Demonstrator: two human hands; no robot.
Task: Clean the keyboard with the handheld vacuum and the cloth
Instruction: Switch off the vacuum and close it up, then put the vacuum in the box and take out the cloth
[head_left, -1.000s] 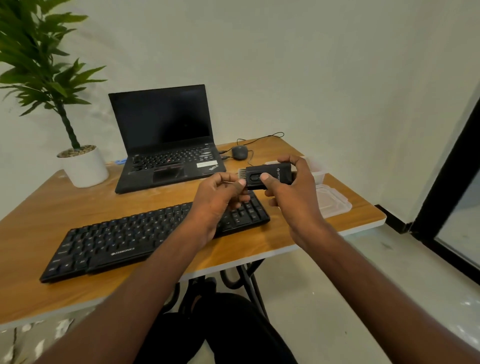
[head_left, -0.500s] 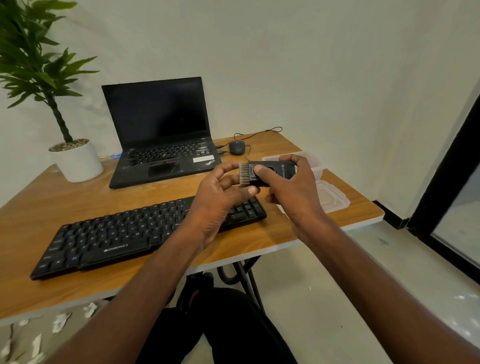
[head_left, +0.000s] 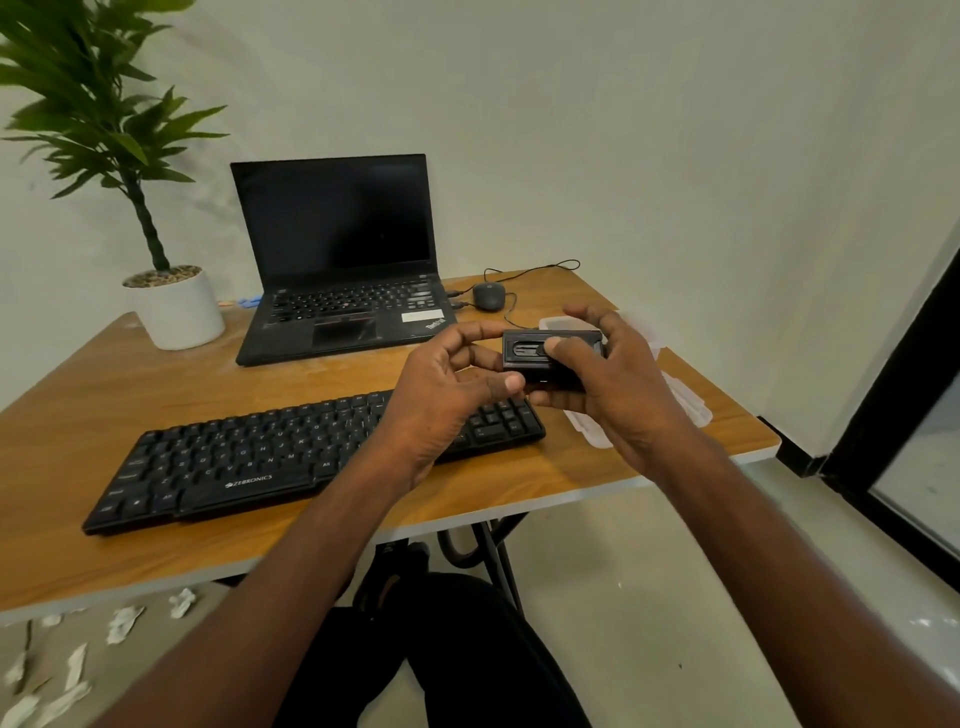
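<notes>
We see both hands raised above the right end of the keyboard (head_left: 311, 457), which lies flat along the front of the wooden counter (head_left: 104, 395). Between the hands sits a small black handheld vacuum (head_left: 524, 358), held clear of the counter. The right hand (head_left: 618, 384) is wrapped around its right end, with the thumb laid over a slider on the top face and the fingers curled behind and beneath the body. The left hand (head_left: 447, 395) meets the vacuum's left end, its forefinger arched over the top edge and its thumb at the lower edge, so it seems to pinch that end; the other fingers are curled loosely into the palm.

Farther back on the counter stands an open laptop (head_left: 337, 270) with a dark screen, and a mouse (head_left: 488, 297) with its cable just to the laptop's right. A potted plant (head_left: 171, 306) stands at the far left corner. A clear plastic container (head_left: 680, 400) lies partly hidden behind the right hand. We cannot find the cloth anywhere. Scraps of white paper (head_left: 124, 621) lie on the floor below the counter's left edge.
</notes>
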